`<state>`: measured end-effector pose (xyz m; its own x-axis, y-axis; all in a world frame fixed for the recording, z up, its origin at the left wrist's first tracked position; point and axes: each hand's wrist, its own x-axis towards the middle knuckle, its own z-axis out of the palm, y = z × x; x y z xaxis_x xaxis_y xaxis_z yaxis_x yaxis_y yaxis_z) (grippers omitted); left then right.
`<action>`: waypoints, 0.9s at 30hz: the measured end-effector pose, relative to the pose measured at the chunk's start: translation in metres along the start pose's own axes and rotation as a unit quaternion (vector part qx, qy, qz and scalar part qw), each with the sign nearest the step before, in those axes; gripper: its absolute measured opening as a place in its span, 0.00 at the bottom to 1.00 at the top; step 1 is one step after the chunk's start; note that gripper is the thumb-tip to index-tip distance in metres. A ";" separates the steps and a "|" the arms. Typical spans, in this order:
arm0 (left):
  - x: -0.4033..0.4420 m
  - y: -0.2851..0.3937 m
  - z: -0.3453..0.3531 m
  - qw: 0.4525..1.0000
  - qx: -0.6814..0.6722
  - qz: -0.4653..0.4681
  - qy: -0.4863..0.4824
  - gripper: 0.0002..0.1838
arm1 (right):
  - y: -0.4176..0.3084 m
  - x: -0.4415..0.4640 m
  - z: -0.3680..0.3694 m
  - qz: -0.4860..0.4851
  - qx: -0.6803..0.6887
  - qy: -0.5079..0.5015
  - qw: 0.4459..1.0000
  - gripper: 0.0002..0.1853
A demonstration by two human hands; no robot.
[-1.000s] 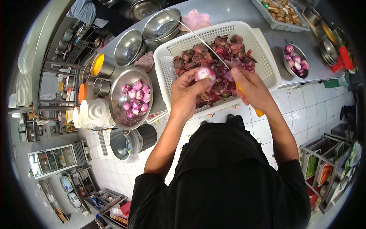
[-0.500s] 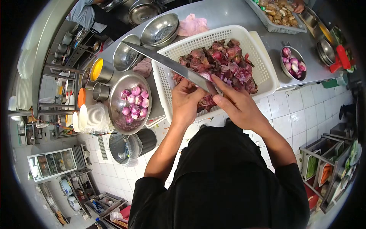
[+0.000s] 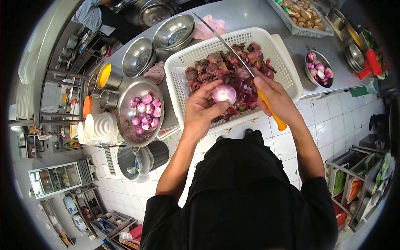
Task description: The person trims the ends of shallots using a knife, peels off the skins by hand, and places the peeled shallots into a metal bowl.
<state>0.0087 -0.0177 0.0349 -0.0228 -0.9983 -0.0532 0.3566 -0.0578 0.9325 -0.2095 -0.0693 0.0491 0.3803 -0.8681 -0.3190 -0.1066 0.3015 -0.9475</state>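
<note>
Snugly, the left hand [image 3: 199, 109] is clamping a peeled purple onion [image 3: 224, 95] between its thumb and fingers, holding it above the near part of the white basket [image 3: 296, 85]. The right hand [image 3: 277, 98] is closing around the yellow handle [image 3: 278, 121] of a long knife, its thumb lying near the base of the blade [image 3: 227, 46]. The blade is slanting away to the left across the basket, its tip reaching past the basket's far rim, near a pink cloth [image 3: 210, 27]. Beneath the hands, a heap of dark red onions and loose skins [image 3: 216, 64] is filling much of the basket, which is resting along the near edge of the metal tabletop [image 3: 250, 18].

Left of the basket, a perforated metal colander [image 3: 125, 118] is holding a cluster of peeled onions [image 3: 146, 109], toward the tabletop's left end. Beyond it, metal bowls [image 3: 139, 56] are sitting by the basket's far left corner, with a second pinkish cloth [image 3: 156, 73] lying between the colander and the basket. Right of the basket, a small metal bowl [image 3: 324, 85] of purple onions is standing by the near edge. Toward the tabletop's far right, a grey basket [image 3: 304, 31] is carrying brown mushrooms [image 3: 306, 16]. At the upper left, another person [image 3: 89, 16] is standing beyond the tabletop.
</note>
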 end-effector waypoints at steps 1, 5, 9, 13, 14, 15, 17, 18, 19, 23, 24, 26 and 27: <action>0.001 -0.002 -0.001 1.000 0.000 -0.002 -0.002 0.25 | 0.000 -0.002 0.001 -0.008 -0.004 0.009 1.000 0.29; 0.004 -0.007 -0.002 1.000 -0.008 0.002 -0.001 0.26 | -0.007 -0.015 0.001 -0.029 -0.010 -0.010 0.999 0.30; 0.003 -0.001 0.005 1.000 -0.001 -0.021 0.017 0.23 | 0.001 -0.022 0.007 -0.152 -0.118 -0.038 0.981 0.33; 0.004 0.002 0.002 0.999 0.029 -0.028 -0.003 0.20 | -0.014 -0.036 0.018 -0.153 -0.184 -0.056 0.969 0.33; 0.004 0.004 0.004 0.999 0.026 -0.029 -0.002 0.20 | -0.006 -0.033 0.020 -0.187 -0.186 -0.043 0.964 0.33; 0.002 0.005 0.005 0.999 0.022 -0.033 -0.001 0.20 | -0.008 -0.035 0.020 -0.176 -0.190 -0.049 0.965 0.33; 0.002 0.000 -0.002 0.999 0.016 -0.021 -0.024 0.21 | -0.014 -0.036 0.019 -0.156 -0.198 -0.063 0.966 0.32; 0.001 -0.003 -0.006 0.999 0.013 -0.018 -0.035 0.22 | -0.011 -0.034 0.020 -0.163 -0.166 -0.069 0.970 0.31; 0.002 -0.004 -0.006 0.999 0.008 -0.004 -0.035 0.23 | -0.005 -0.031 0.020 -0.172 -0.136 -0.072 0.973 0.30; -0.002 -0.006 -0.006 0.999 0.012 0.028 -0.037 0.27 | -0.005 -0.019 0.016 -0.089 -0.030 -0.070 0.993 0.28; -0.003 -0.006 -0.006 0.999 0.019 0.032 -0.039 0.28 | 0.001 -0.012 0.013 -0.066 -0.044 -0.042 0.996 0.27; -0.003 -0.005 -0.007 0.998 0.022 0.035 -0.036 0.29 | 0.003 -0.009 0.005 -0.028 -0.028 -0.037 0.999 0.28; -0.003 -0.005 -0.008 0.998 0.024 0.037 -0.033 0.29 | 0.000 -0.010 0.004 -0.009 -0.020 -0.036 0.999 0.28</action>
<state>0.0143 -0.0140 0.0281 -0.0600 -0.9975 0.0379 0.3136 0.0172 0.9494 -0.2096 -0.0589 0.0525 0.4475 -0.8420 -0.3015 -0.1348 0.2697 -0.9535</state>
